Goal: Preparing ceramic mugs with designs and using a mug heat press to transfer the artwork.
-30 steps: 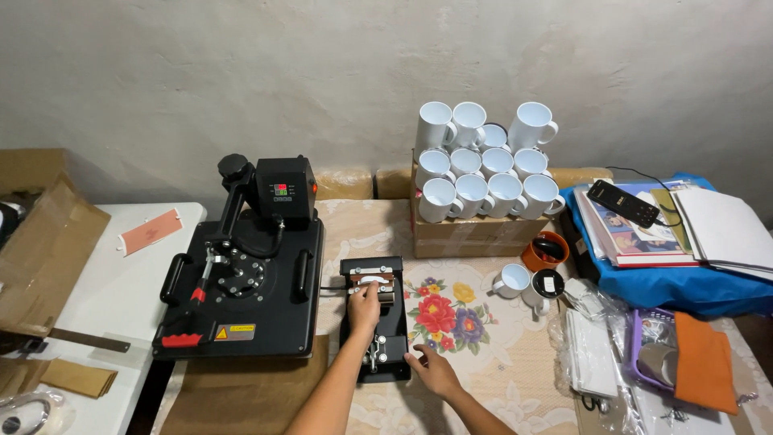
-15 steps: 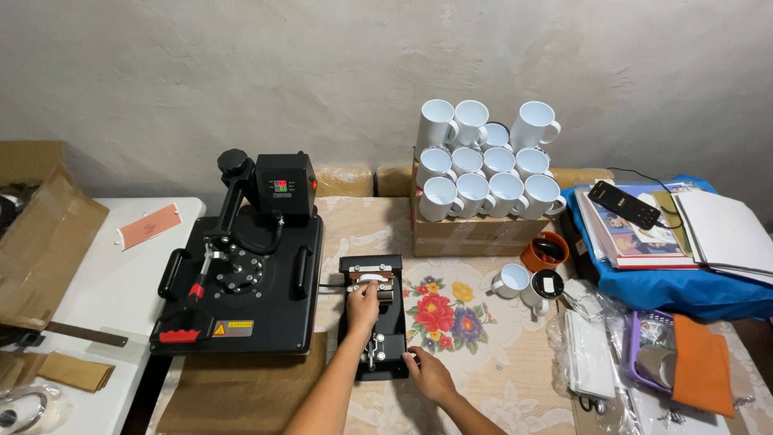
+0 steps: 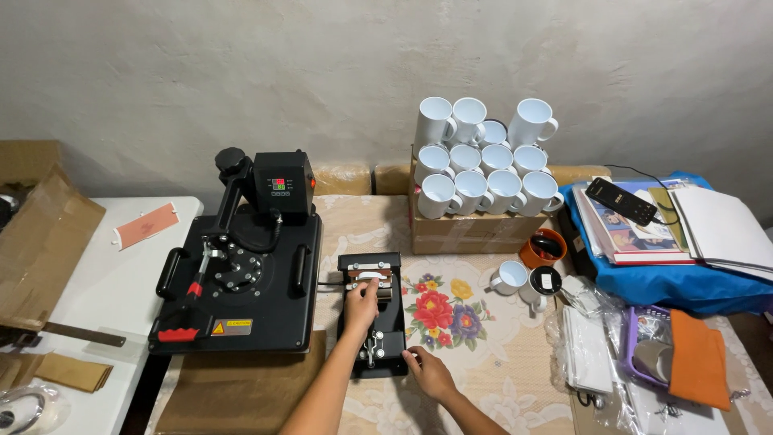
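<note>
A small black mug press point(image 3: 386, 334) sits on the flowered tablecloth, right of a large black flat heat press point(image 3: 241, 282). My left hand point(image 3: 360, 304) reaches over the mug press, its fingers curled on a white mug point(image 3: 371, 276) lying in the brown heating wrap at the far end. At the near right corner of the mug press base, my right hand point(image 3: 427, 372) holds the edge with its fingertips.
A stack of white mugs point(image 3: 483, 161) stands on a cardboard box point(image 3: 475, 229) at the back. Loose mugs point(image 3: 511, 276) and an orange cup point(image 3: 543, 248) sit to the right, beside books, a phone point(image 3: 620, 200), plastic bags and a blue bag. Cardboard point(image 3: 40, 242) lies at the left.
Both hands stay on the mug press. My left hand has shifted very slightly toward me, and the right hand has barely moved.
</note>
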